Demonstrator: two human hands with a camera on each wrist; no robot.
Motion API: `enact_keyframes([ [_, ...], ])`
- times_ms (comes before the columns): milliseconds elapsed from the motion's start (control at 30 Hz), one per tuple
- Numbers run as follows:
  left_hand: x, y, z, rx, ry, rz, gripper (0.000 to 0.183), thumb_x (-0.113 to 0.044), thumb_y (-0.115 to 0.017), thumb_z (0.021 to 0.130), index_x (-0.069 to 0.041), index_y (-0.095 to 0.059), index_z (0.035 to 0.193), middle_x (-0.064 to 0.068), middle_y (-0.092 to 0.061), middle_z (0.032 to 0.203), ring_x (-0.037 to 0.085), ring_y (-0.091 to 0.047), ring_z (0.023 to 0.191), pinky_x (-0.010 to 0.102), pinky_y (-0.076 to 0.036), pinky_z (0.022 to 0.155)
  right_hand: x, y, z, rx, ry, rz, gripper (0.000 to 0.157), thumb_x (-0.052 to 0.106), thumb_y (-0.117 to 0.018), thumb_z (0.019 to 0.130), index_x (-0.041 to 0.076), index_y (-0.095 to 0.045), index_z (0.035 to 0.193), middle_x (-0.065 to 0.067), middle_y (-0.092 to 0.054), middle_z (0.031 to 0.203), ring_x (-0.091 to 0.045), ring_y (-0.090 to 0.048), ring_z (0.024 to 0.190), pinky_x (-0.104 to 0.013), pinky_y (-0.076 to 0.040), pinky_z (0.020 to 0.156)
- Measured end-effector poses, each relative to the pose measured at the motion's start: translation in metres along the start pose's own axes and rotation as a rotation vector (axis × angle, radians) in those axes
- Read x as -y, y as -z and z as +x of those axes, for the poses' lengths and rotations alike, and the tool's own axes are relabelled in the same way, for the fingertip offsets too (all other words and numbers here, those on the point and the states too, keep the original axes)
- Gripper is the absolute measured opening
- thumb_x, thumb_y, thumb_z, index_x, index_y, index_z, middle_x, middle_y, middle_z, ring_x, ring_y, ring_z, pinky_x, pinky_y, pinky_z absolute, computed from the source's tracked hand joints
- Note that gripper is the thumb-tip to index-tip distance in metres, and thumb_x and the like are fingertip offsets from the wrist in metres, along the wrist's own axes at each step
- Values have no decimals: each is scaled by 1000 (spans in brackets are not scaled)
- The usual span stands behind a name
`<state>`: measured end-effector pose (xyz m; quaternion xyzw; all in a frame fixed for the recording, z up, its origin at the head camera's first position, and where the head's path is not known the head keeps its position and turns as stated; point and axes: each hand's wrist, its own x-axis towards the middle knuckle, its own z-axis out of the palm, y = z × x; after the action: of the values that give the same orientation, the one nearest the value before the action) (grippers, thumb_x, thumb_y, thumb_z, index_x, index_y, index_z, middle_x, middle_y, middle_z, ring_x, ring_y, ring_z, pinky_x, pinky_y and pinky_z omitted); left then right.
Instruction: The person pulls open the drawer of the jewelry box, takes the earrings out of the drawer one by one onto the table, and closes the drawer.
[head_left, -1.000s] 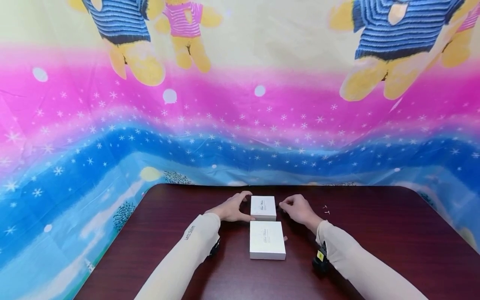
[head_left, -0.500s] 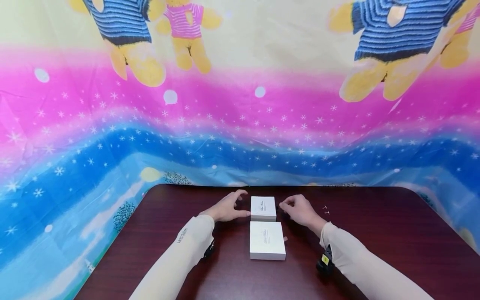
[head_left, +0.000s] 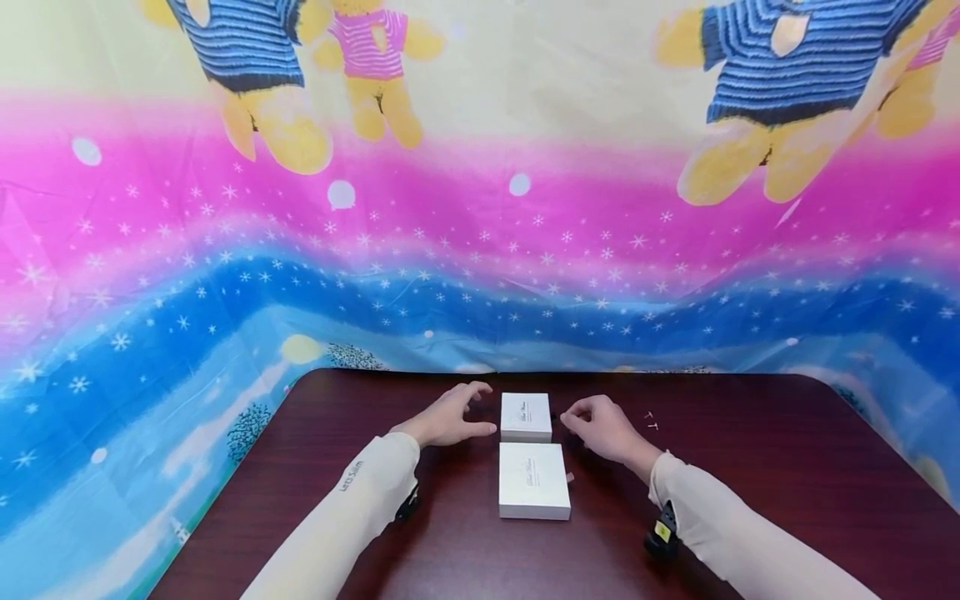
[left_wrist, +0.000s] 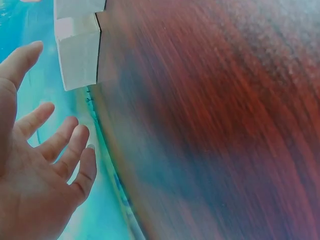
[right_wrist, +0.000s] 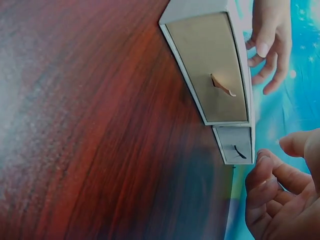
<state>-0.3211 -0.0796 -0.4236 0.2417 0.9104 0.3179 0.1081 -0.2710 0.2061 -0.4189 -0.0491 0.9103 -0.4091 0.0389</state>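
Note:
Two white boxes with printed lids lie one behind the other on the dark red table. My left hand point(head_left: 450, 414) is just left of the far box point(head_left: 526, 414), fingers spread and apart from it, nothing in them. To the right of that box is my right hand point(head_left: 602, 427), its fingers loosely bent and, in the right wrist view, the thumb apart from them with nothing between. The near box point(head_left: 534, 481) shows a tan front with a brown ribbon pull point(right_wrist: 222, 86). A dark ribbon pull point(right_wrist: 240, 152) sticks out of the far box's pale front.
Two small white T-shaped pieces point(head_left: 651, 421) lie on the table point(head_left: 750, 483) to the right of my right hand. A printed cloth point(head_left: 480, 275) with bears and snowflakes hangs behind the table's far edge.
My left hand has drawn back leftward from the far box, its thumb leaving the box's side. My right hand has shifted slightly right. Both boxes stay in place.

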Motion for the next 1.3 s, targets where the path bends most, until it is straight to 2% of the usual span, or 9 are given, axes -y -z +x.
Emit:
enact_keyframes([
  [400, 5, -1, -10, -34, -19, 17, 64, -42, -69, 94, -16, -46, 147, 14, -53, 140, 34, -57, 125, 51, -46, 105, -1, -1, -13, 4, 32, -26, 20, 17, -64, 98, 3, -75, 107, -12, -69, 84, -19, -60, 63, -31, -51, 62],
  [767, 2, -2, -22, -53, -59, 34, 60, -41, -69, 94, -14, -49, 144, 15, -56, 138, 31, -57, 121, 50, -45, 104, -2, 1, -25, -5, 54, -77, 17, 16, -65, 97, 5, -76, 105, -5, -71, 92, -17, -55, 71, -32, -47, 65],
  [1033, -1, -1, -33, -54, -63, 36, 59, -37, -69, 95, -14, -48, 144, 15, -55, 140, 34, -56, 124, 53, -44, 106, -4, 0, -30, -13, 88, -88, 16, 15, -66, 97, 6, -77, 102, -4, -72, 91, -16, -55, 74, -32, -47, 69],
  [1300, -6, -2, -44, -60, -76, 52, 57, -37, -69, 95, -16, -49, 144, 10, -55, 142, 30, -52, 132, 51, -43, 108, -5, -3, -37, 2, 84, -98, 14, 16, -66, 96, 8, -77, 100, -3, -70, 83, -15, -54, 69, -30, -45, 65],
])
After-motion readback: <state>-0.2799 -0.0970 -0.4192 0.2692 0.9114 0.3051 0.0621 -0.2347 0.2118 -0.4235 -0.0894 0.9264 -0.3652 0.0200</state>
